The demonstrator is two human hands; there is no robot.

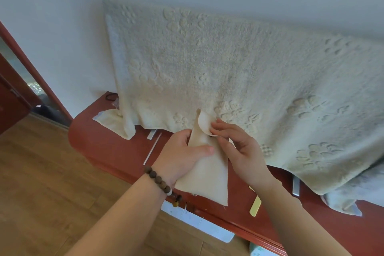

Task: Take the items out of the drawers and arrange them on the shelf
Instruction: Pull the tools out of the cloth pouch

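A cream cloth pouch [209, 176] hangs in the air over the red-brown cabinet top [116, 147]. My left hand [182, 156], with a bead bracelet on the wrist, grips the pouch around its upper part. The fingers of my right hand [239, 147] pinch the pouch's top flap, which is curled back. What the pouch holds is hidden. No drawer shows in this view.
A large cream embossed towel [228, 72] drapes over a flat upright object standing on the cabinet against the white wall. A thin white stick [152, 147], a yellow strip [255, 206] and white tiles [197, 222] lie near the cabinet's front. Wooden floor and a red door frame are at left.
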